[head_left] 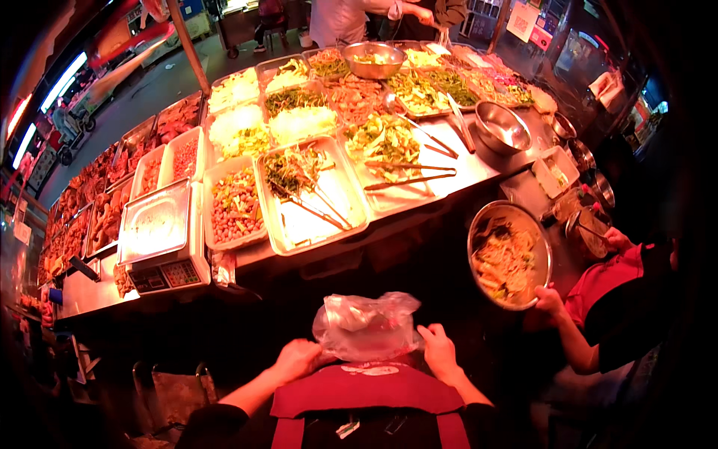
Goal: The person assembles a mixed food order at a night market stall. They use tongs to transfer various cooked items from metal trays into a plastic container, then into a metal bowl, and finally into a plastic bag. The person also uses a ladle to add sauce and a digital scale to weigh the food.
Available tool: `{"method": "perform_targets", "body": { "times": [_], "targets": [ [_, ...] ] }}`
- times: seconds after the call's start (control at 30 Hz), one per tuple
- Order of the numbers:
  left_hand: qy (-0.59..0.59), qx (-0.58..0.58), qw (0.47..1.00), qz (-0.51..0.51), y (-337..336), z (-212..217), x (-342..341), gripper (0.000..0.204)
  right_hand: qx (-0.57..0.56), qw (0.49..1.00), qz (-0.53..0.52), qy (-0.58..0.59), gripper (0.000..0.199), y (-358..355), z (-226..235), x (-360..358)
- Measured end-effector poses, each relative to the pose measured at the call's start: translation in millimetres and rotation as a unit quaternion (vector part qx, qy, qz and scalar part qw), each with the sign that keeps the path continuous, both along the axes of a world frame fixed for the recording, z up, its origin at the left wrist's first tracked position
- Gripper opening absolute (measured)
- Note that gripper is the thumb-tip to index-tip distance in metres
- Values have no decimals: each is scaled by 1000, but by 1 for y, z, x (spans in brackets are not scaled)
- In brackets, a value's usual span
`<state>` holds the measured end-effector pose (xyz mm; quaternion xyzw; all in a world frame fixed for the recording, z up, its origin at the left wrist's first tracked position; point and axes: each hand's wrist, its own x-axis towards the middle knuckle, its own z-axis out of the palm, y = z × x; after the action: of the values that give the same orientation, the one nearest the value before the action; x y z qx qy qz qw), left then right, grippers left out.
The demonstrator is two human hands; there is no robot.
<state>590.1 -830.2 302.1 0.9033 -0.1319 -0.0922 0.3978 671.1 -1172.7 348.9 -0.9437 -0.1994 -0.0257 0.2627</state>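
Note:
A clear plastic bag [366,329] is stretched between my hands in front of my red apron, its mouth spread wide. My left hand [299,358] is closed on the bag's left edge. On the other side my right hand [438,349] pinches its right edge. To the right, a co-worker's hand [550,299] grips the rim of a steel bowl [474,262], tilted so that mixed food [507,258] shows inside. The co-worker's other hand [618,241] is by a smaller bowl [587,232] with a utensil in it.
A long counter ahead carries several trays of vegetables [381,146], peanuts [236,206] and meat [105,217]. A weighing scale [155,221] stands at its near left. Tongs [411,173] lie across a tray beside an empty steel bowl [503,127]. A person [340,22] stands across the counter. A chair [179,393] is at lower left.

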Motion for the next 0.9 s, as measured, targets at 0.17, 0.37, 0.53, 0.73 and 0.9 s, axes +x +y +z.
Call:
{"method": "perform_targets", "body": {
  "times": [0.17,0.37,0.53,0.73,0.9],
  "targets": [
    [405,-664,573,259,-47,76,43,24,581,559,-150,573,40,-38,23,3],
    [326,-797,349,371,-90,71,81,43,868,220,-176,409,26,-97,-9,-23],
    [402,-801,348,275,-105,85,97,67,810,340,-300,373,31,-98,71,2],
    [394,-778,416,256,-78,114,139,73,595,547,-219,547,17,-96,67,72],
    [441,-752,431,236,-62,105,175,82,447,659,-326,509,11,-64,36,90]
  ]
}}
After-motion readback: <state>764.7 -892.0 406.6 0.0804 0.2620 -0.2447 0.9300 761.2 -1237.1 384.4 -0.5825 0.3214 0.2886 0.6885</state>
